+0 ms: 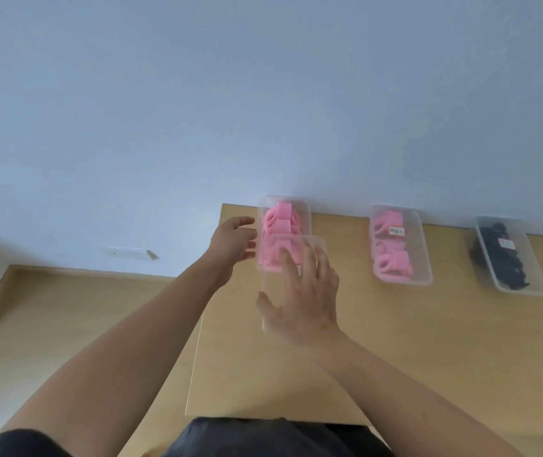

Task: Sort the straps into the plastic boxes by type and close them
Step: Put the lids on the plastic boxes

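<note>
The closing step is in hand at the leftmost plastic box (306, 212), which stands at the far left corner of the table (395, 341) against the wall (263, 94). Pink straps (280, 222), curled into soft loops, are seen packed inside it. A clear lid (316, 250) is held over the near half of this box, offset toward the person, so the far half is uncovered. The right hand (306, 291) is laid flat on the lid with fingers spread and straight, the thumb set at the lid's left edge. Whether the thumb is hooked under that edge cannot be told, since the hand is blurred. The left hand (235, 245) is placed against the box's left wall, fingers relaxed and touching it, nothing being clutched.

For the next move, the lid probably has to be slid away from the person until its rounded corners match the rim, then pressed down around the edge while the box is braced.

All three boxes are thin, translucent, rounded rectangular trays. The middle box (425, 258) is filled with similar pink loops (392, 258) and is labelled on top. The right box (533, 268), also labelled, is filled with black straps (494, 255) of a rougher, fabric-like look. The table is of pale smooth wood.
</note>
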